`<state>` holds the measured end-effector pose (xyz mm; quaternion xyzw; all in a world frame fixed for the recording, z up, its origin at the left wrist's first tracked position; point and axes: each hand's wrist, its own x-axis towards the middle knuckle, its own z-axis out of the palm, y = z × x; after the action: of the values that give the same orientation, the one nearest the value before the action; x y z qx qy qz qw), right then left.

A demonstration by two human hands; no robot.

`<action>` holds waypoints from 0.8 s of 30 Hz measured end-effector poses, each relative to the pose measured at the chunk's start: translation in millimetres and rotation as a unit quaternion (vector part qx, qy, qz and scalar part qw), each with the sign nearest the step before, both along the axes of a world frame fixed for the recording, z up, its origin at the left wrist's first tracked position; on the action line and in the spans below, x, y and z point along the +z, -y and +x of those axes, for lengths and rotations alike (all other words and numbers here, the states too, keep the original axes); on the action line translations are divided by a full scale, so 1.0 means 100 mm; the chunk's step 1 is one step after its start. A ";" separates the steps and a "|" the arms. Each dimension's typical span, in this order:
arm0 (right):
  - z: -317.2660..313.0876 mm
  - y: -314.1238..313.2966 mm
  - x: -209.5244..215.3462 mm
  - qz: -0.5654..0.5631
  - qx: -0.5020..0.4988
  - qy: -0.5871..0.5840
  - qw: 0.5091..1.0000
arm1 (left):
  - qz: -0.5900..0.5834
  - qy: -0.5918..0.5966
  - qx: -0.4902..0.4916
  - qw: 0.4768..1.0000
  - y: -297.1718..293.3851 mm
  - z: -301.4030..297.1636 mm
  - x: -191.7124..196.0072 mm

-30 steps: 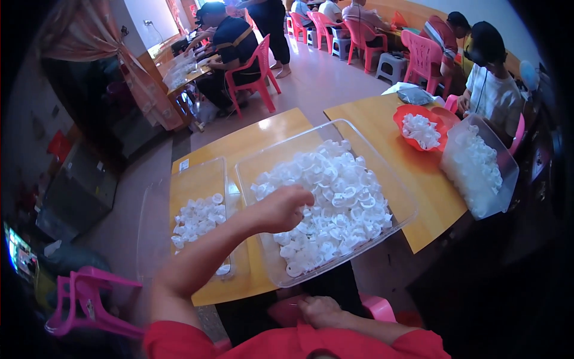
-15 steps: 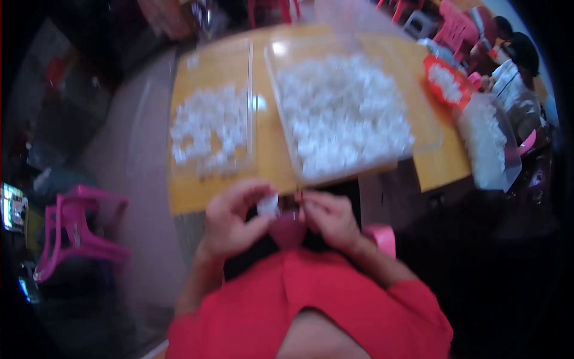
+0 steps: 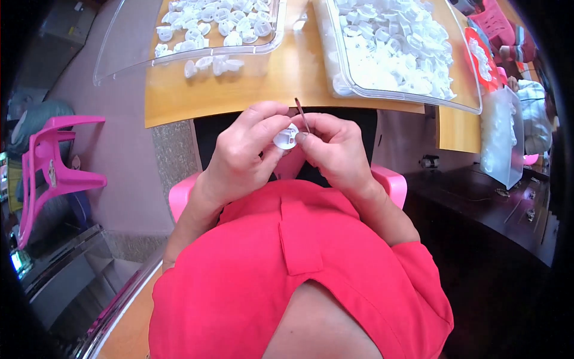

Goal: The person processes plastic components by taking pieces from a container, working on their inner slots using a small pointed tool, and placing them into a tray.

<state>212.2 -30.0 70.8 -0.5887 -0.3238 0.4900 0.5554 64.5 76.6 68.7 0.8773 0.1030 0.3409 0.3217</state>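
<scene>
The fingers of the left hand (image 3: 242, 149) pinch a round white plastic piece (image 3: 286, 138), which sits at their tips with its hollowed face up toward the wearer. The right hand (image 3: 338, 149) brings its thumb tip to the piece's edge on the other side, and its thumb and index finger close on a thin dark rod (image 3: 301, 109). The rod's far end points away from the fingers toward the desk (image 3: 305, 87); whether its near end touches the piece is hidden.

To handle this well, the left fingers should grip the rim from the side, leaving the hollow open to view, and press lightly, since the thin plastic wall could flex or slip round. The right thumb makes a good stop on the opposite edge. The rod calls for a pinch low on its shaft and small movements, turned away from the left fingertips so that a slip would not jab them.

Beyond the left fingers lies a shallow clear tray (image 3: 272, 46) of similar pieces; beyond the right fingers, a fuller clear tray (image 3: 412, 102). Working short of both gives the wrists free room.
</scene>
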 end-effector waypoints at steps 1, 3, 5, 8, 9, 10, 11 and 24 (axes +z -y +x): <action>0.00 -0.01 0.03 -0.022 -0.008 -0.036 0.999 | -0.050 -0.001 0.002 0.999 0.00 -0.04 -0.03; -0.02 -0.04 0.03 -0.033 -0.017 -0.049 0.998 | -0.179 0.017 0.009 0.984 -0.01 -0.10 -0.20; -0.06 -0.09 0.05 -0.039 -0.020 -0.062 0.997 | -0.460 0.141 -0.025 0.876 0.07 -0.12 -0.34; -0.11 -0.12 0.06 -0.035 -0.022 -0.087 0.995 | -0.517 0.150 -0.048 0.841 0.08 -0.14 -0.41; -0.13 -0.13 0.06 -0.026 -0.020 -0.054 0.998 | -0.539 0.168 -0.046 0.824 0.10 -0.14 -0.43; -0.14 -0.13 0.05 -0.018 -0.017 -0.021 0.999 | -0.541 0.168 -0.043 0.823 0.11 -0.13 -0.44; -0.15 -0.13 0.03 -0.019 -0.015 -0.022 0.999 | -0.532 0.186 -0.054 0.824 0.10 -0.11 -0.44; -0.01 0.07 -0.15 0.139 0.045 0.334 0.931 | -0.560 0.160 -0.072 0.810 0.04 -0.29 -0.40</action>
<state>211.1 -37.0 55.4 -0.6201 -0.5815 0.2401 0.4687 35.3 72.7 29.0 0.4833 0.1600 0.3355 0.7926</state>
